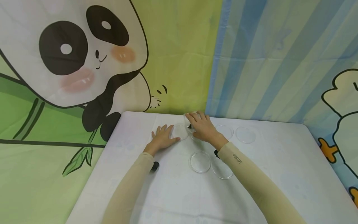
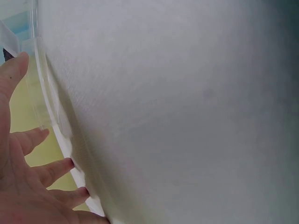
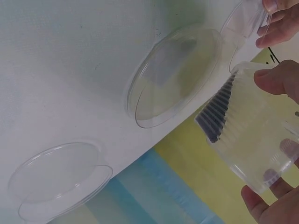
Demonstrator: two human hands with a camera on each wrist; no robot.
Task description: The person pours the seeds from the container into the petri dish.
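Cloth-walled tabletop workspace, panda-printed backdrop (image 1: 112, 62), blue-striped panel (image 1: 277, 62), white-covered table (image 1: 179, 193)

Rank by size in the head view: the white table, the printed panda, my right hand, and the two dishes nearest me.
1. White table
2. Printed panda
3. Right hand
4. Left dish and right dish: unranked; they look alike, and the sleeve partly hides the right one.

Soft light; left wrist view darkens rightward.

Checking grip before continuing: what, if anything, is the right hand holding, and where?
The right hand holds a clear plastic container by opposite sides, between thumb and fingers.
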